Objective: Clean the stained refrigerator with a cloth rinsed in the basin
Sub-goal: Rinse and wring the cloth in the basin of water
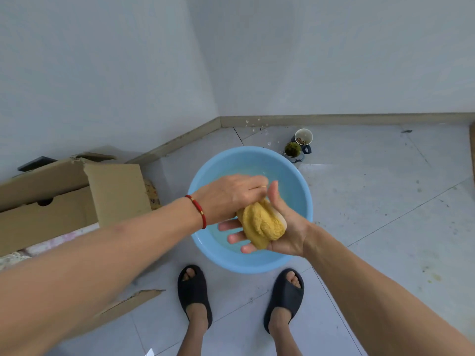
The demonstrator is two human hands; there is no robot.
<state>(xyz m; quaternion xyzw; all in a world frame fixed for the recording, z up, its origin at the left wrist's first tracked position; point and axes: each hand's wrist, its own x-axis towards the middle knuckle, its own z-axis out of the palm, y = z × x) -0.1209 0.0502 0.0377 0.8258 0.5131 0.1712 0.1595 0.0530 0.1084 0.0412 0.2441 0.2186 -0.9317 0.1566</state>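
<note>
Cardboard box [69, 199] at nine o'clock; our left hand [228, 196] clamps the bunched, nubby yellow cloth [261, 223] from above, our right hand [280, 227] cups it beneath, fingers curled, over the round blue plastic basin [305, 199]. Two cups [299, 145] at one o'clock.

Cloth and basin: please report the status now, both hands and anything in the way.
Left hand and right hand both shut on yellow cloth, wringing. Cloth held above blue basin. Nothing in the way; two cups behind basin.
</note>
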